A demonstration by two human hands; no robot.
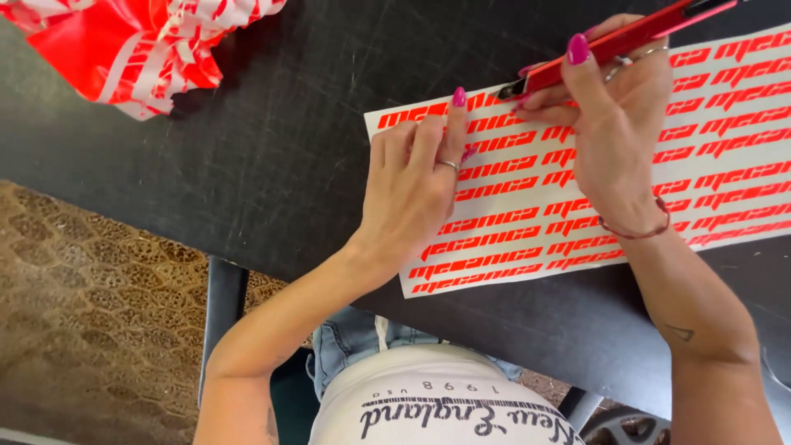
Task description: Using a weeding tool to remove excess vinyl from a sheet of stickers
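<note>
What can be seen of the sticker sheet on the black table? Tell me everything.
The sticker sheet is a white rectangle covered in rows of orange-red lettering, thin and glossy like vinyl. It lies flat and slightly askew on the black table, its right end running out of view. The left hand presses its upper left part; the right hand rests on it, holding a red knife at its top edge.

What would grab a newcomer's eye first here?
The white sticker sheet with rows of orange lettering, lying on the black table. The right hand holds a red cutter to its top edge while the left hand presses it flat. Crumpled orange scrap lies top left.
</note>
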